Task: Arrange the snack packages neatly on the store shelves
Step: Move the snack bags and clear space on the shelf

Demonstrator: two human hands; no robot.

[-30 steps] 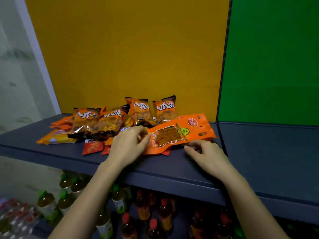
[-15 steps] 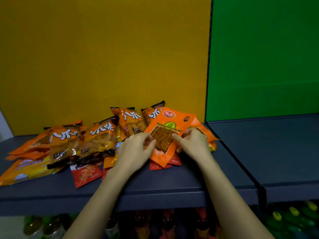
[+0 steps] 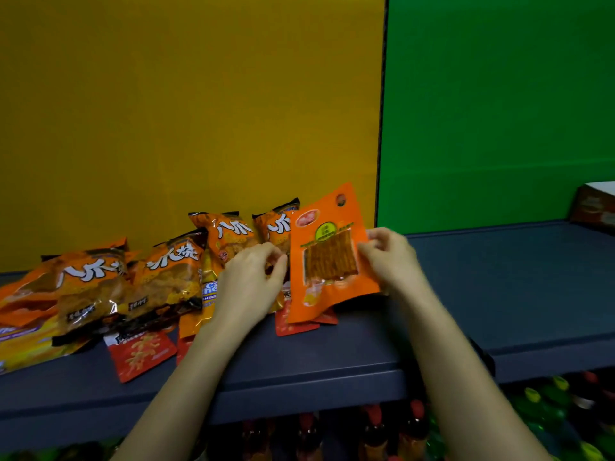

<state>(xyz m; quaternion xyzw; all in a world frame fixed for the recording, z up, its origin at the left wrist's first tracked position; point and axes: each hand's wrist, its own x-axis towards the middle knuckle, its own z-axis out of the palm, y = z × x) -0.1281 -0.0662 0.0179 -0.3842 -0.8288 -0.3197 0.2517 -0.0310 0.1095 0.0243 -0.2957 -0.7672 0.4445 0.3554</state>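
The right hand (image 3: 389, 257) pinches the right edge of the orange windowed packet (image 3: 329, 261), held upright over the dark shelf (image 3: 332, 354) — just before the puffed snack bags (image 3: 166, 274). The left hand (image 3: 249, 284) sits curled at its left edge — grip cannot be confirmed.

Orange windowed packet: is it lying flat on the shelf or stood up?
Stood up, slightly tilted: the orange windowed packet faces the camera, its top above the bags behind, right hand gripping its right edge.
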